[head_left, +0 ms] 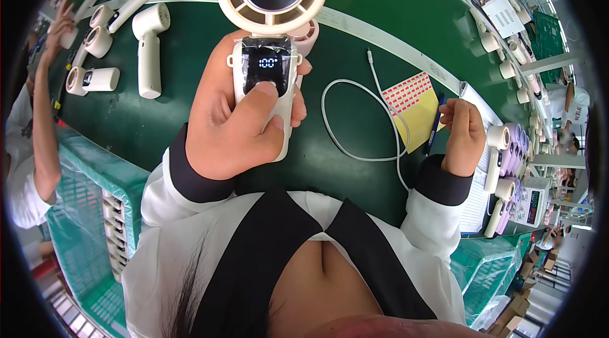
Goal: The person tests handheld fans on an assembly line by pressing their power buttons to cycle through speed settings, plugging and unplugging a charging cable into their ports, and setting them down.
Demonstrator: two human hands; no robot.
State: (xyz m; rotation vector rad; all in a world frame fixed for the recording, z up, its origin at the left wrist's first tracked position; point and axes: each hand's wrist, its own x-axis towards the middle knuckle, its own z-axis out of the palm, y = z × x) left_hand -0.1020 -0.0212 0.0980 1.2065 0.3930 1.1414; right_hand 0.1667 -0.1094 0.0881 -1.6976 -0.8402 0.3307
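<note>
My left hand [231, 116] is wrapped round a cream handheld fan [271, 28], its thumb pressing on the front of the handle. The fan's round slotted head points away from me, and a small dark display on the handle reads 100. Partly hidden behind it is a pink fan [307, 34]. Over at the right, my right hand [464, 135] hovers or rests by the table edge with fingers curled in; no object shows in it. Close to those fingers lie a dark blue pen [435, 127] and a yellow sheet of red-marked stickers [413, 106].
A white cable [325, 116] loops across the green table. White fans [150, 52] lie at the left, and several cream and purple fans [498, 160] stand at the right near a clipboard sheet [474, 208]. Plastic-lined green crates [89, 166] flank me. A co-worker's arm [45, 109] reaches up at left.
</note>
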